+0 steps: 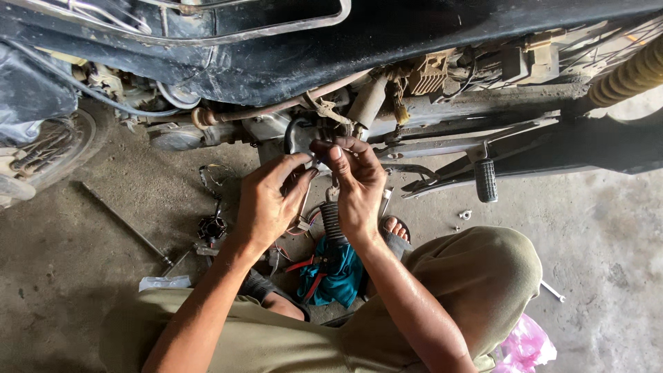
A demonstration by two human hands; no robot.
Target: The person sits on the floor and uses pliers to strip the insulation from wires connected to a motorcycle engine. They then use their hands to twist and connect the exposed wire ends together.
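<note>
Greasy left hand (266, 204), right hand (356, 186) pinch thin wire (319, 157); ribbed footpeg (486, 180) beside

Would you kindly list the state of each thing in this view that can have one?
Left hand: raised, fingertips pinching a small part.
Right hand: raised, fingers pinched on the same small part.
Motorcycle: parked, engine area exposed.
Footpeg: folded out, bare.
Red-handled pliers: lying on the teal cloth.
Teal cloth: crumpled on the floor.
Long rod: lying flat on the floor.

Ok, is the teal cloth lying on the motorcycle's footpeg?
No, the teal cloth lies on the floor between the person's knees, with red-handled pliers on it, well clear of the footpeg.
</note>
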